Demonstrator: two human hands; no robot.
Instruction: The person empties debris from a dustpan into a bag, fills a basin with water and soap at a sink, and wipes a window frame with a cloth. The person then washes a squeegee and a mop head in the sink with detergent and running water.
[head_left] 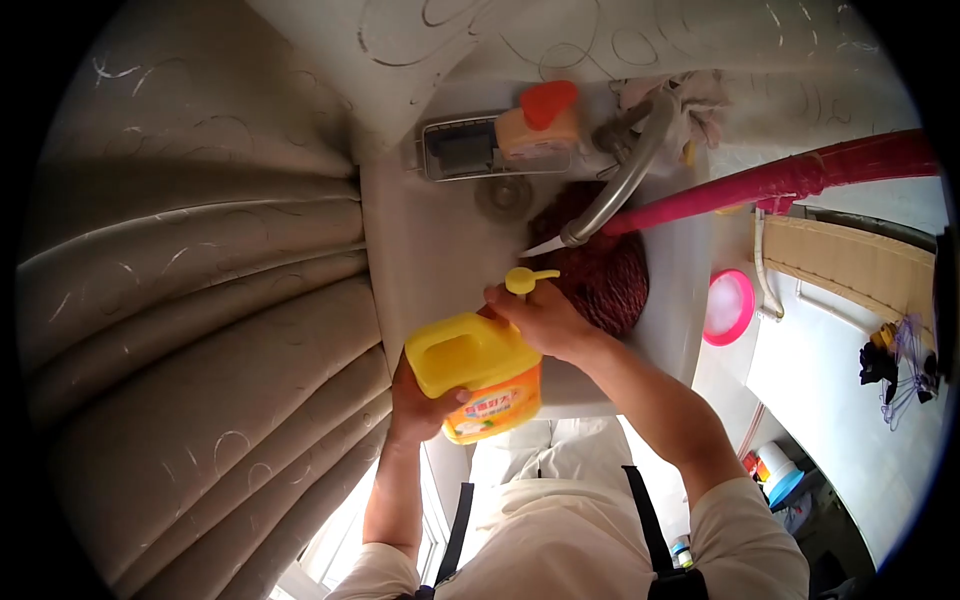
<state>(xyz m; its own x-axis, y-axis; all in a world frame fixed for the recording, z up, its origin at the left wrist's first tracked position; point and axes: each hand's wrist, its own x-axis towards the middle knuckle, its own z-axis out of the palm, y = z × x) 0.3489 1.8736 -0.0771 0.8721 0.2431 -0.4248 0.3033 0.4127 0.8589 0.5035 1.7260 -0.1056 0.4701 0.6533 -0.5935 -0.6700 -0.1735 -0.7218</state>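
Note:
A large yellow pump bottle [475,360] with an orange label is tilted on its side over the sink's near edge. My left hand [425,405] is wrapped round its lower end, thumb on the label side. Around the neck, just below the yellow pump head [520,280], my right hand [540,320] is closed. The pump's spout points right. Beyond my right hand, a dark red textured cloth [625,290] lies in the white sink [430,235]. Over it arches a metal faucet [635,165], with a pale streak at its end that I cannot identify.
Behind the basin, a wire rack [440,150] stands beside an orange-capped bottle [540,130]. A thick pink wrapped pipe [790,180] crosses from the right. A pink basin [730,307] sits lower right. Grey patterned curtain-like folds [220,260] line the left side.

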